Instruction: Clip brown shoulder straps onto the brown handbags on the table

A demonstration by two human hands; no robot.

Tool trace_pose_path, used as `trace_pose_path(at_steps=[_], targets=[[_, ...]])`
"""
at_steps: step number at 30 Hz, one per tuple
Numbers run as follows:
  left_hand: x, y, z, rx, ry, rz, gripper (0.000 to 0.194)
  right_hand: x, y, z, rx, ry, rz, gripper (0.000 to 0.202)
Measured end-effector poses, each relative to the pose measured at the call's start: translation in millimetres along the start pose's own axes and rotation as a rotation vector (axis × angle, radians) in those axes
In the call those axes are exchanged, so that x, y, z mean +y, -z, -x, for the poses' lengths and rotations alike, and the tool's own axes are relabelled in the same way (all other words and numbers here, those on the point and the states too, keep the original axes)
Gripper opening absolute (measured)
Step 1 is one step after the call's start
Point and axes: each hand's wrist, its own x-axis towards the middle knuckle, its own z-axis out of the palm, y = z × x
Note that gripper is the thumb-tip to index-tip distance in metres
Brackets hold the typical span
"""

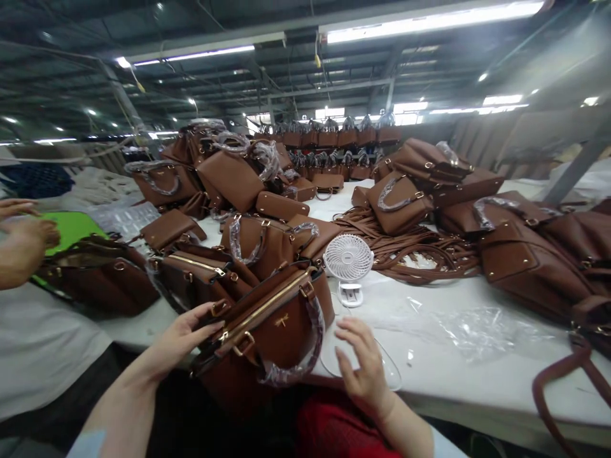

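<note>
A brown handbag [286,324] with a gold zip, a small gold bow emblem and a plastic-wrapped handle [317,331] lies tilted at the table's front edge. My left hand [188,331] grips its left end, thumb and fingers closed by the zip end and the metal ring. To the right of the handle, my right hand [363,362] is apart from the bag, its fingers spread and holding nothing. Just behind stands another brown handbag [191,270] with its zip closed. The underside of the held bag is in shadow.
A small white fan [348,261] stands behind the bag, its cable on the white table [429,375]. Brown straps [420,251] lie behind it; piled bags flank both sides. Clear plastic [487,334] lies at right. At left, a co-worker's hands [28,238] are by an open bag [105,280].
</note>
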Motion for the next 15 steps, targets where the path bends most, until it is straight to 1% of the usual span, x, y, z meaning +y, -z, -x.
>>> trace_pose_path(at_steps=[2, 3, 4, 5, 6, 8, 10, 12, 15], targets=[[-4.0, -1.3, 11.1, 0.009, -0.004, -0.051, 0.055, 41.3, 21.8, -5.5, 0.154, -0.105, 0.115, 0.027], [-5.2, -2.5, 14.5, 0.004, -0.003, -0.070, 0.053, 65.4, 30.7, -10.3, 0.195, -0.145, 0.195, 0.024], [-5.5, -4.3, 16.0, -0.004, 0.000, -0.083, 0.052, 90.7, 37.8, -16.8, 0.193, -0.186, 0.289, 0.022], [-5.0, -6.5, 15.4, -0.007, 0.004, -0.093, 0.053, 116.2, 42.9, -24.9, 0.131, -0.248, 0.416, 0.024], [-3.8, -9.2, 13.1, 0.003, 0.007, -0.098, 0.055, 140.9, 45.9, -34.5, 0.017, -0.325, 0.555, 0.026], [-0.4, -14.9, 5.0, 0.061, 0.017, -0.101, 0.063, 184.6, 46.6, -56.2, -0.092, -0.378, 0.634, 0.028], [1.6, -19.6, -2.5, 0.158, 0.026, -0.101, 0.071, 217.7, 42.8, -76.5, -0.198, -0.398, 0.682, 0.030], [-0.2, -22.0, -4.4, 0.243, 0.022, -0.093, 0.076, 239.7, 38.3, -90.9, -0.310, -0.407, 0.729, 0.029], [-10.5, -23.5, 5.3, 0.341, -0.010, -0.143, 0.074, 256.1, 33.8, -99.0, -0.470, -0.415, 0.797, 0.034]])
